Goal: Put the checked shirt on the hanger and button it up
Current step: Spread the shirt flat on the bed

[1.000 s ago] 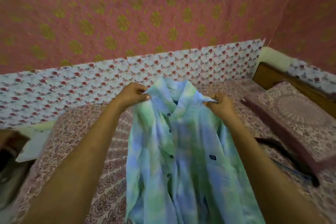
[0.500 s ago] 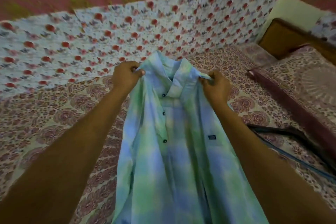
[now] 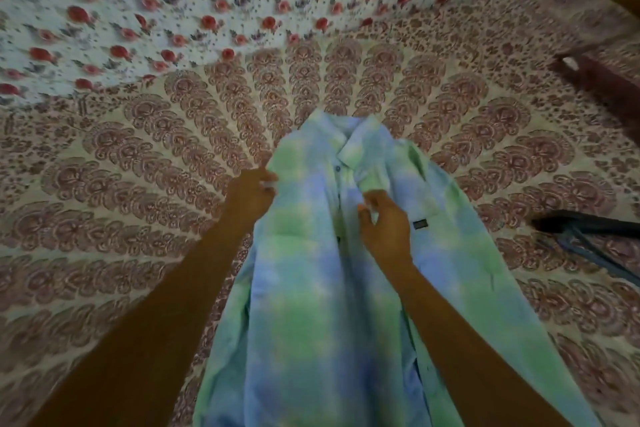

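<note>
Paisley bedspread (image 3: 138, 218), rose-print wall cloth (image 3: 173, 10), dim light

The shirt (image 3: 311, 305) lies front up on the bed (image 3: 121, 218), collar at the far side, hem toward the person. The left hand (image 3: 251, 192) grips the shirt's left edge beside the collar. The right hand (image 3: 384, 229) is over the shirt's middle, below the collar. A bar-shaped item (image 3: 588, 227) lies on the bed, right of the shirt. A pillow (image 3: 606, 87) lies behind it.

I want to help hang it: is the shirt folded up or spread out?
Spread out: the blue-and-green checked shirt lies unfolded, front up, on the maroon-patterned bedsheet.
</note>
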Demonstrator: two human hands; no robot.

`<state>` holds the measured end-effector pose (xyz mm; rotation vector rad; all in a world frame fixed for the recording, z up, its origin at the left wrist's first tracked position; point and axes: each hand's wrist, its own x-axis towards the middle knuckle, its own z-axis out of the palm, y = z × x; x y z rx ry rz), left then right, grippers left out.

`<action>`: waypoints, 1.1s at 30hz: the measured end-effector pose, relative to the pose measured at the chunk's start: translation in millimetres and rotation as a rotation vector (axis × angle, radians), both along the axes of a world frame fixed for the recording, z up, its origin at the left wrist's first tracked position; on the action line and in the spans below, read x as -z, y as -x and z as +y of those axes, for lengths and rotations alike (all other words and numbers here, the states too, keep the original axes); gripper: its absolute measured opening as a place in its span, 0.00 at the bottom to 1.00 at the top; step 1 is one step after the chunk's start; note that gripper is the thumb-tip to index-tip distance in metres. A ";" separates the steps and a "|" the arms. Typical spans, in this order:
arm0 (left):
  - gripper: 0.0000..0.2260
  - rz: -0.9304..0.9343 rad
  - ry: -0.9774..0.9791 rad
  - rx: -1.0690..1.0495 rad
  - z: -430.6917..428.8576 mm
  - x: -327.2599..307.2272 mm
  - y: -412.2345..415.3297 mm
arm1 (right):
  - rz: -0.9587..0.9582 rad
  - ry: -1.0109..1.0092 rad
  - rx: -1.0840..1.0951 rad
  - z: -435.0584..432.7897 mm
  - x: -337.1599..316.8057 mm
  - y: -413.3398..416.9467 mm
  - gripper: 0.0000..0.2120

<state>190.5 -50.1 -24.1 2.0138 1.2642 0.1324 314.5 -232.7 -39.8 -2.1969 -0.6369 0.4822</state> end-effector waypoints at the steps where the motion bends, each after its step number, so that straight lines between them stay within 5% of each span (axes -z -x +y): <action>1: 0.11 -0.020 0.026 -0.031 -6.2 9.0 16.9 | 0.035 0.020 0.000 -8.2 8.6 13.6 0.13; 6: 0.12 0.078 0.115 -0.220 -33.6 38.1 102.2 | 0.186 0.183 0.047 -41.0 37.3 73.0 0.13; 11: 0.06 0.238 0.247 -0.088 -91.3 44.7 150.3 | 0.178 0.259 0.059 -54.2 32.2 122.2 0.21; 13: 0.13 0.229 0.318 -0.064 -111.9 43.5 163.2 | 0.210 0.321 0.039 -58.7 32.0 134.1 0.20; 16: 0.39 0.148 0.449 -0.096 -133.6 46.0 182.4 | 0.194 0.408 0.089 -68.0 28.4 138.5 0.16; 17: 0.39 0.115 0.469 -0.147 -140.2 39.0 183.4 | 0.165 0.383 0.160 -72.1 25.7 136.0 0.15; 19: 0.26 0.087 0.371 -0.289 -147.4 18.0 186.6 | 0.093 0.287 0.317 -80.4 19.1 129.6 0.13; 22: 0.11 0.183 -0.131 -0.459 -139.8 -12.4 204.0 | 0.028 0.211 0.419 -89.7 13.0 122.9 0.15; 25: 0.12 0.212 -0.429 -0.451 -132.7 -44.3 227.9 | -0.036 0.230 0.399 -89.8 3.2 133.8 0.14; 28: 0.17 0.289 -0.548 -0.203 -132.6 -44.7 247.6 | -0.126 0.208 0.318 -87.6 -8.8 163.2 0.17; 30: 0.21 0.235 -0.344 0.027 -140.1 -29.1 260.1 | -0.164 0.089 0.138 -91.1 -12.8 192.4 0.16; 33: 0.22 0.041 0.138 0.113 -165.0 -13.8 272.2 | 0.109 0.024 -0.294 -101.9 -16.6 240.0 0.11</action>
